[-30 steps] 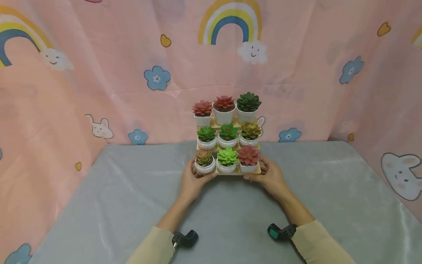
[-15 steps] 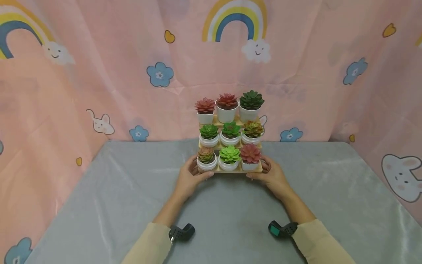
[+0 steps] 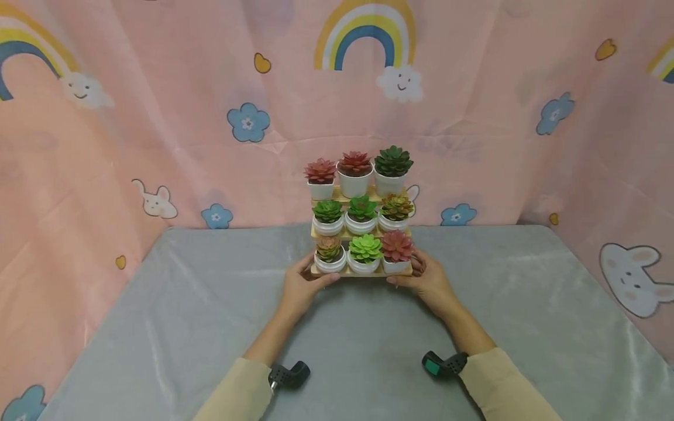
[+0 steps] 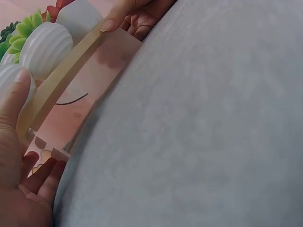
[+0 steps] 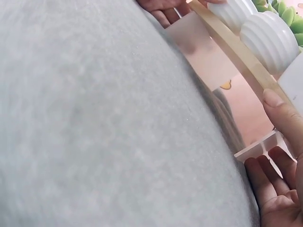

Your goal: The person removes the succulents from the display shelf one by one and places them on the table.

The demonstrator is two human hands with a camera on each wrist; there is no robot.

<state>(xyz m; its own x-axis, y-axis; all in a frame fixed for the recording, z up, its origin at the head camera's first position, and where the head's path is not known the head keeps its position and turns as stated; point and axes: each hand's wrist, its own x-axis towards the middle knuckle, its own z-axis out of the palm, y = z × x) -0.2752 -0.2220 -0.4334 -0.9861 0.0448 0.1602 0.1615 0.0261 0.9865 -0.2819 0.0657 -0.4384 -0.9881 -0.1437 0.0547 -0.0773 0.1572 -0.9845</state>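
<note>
A three-tier wooden plant stand (image 3: 363,273) holds several small artificial succulents in white pots. On its top tier are two reddish plants and a dark green succulent (image 3: 393,162). The front tier carries a brownish one, a bright green succulent (image 3: 365,248) and a red succulent (image 3: 397,247). My left hand (image 3: 298,290) holds the front left corner, its thumb on the shelf's front edge. At the opposite corner, my right hand (image 3: 433,286) grips with thumb in front and fingers behind. Pale supports (image 5: 258,147) show below the shelf in the right wrist view. Whether the stand touches the table cannot be told.
A grey cloth covers the table (image 3: 210,327). Behind and beside it hangs a pink curtain (image 3: 174,117) printed with rainbows, flowers and rabbits, close behind the stand. Black devices (image 3: 289,374) are strapped to both wrists.
My left hand has shifted slightly left against the stand's corner since one second ago. The right hand keeps its grip. The head view has moved a little.
</note>
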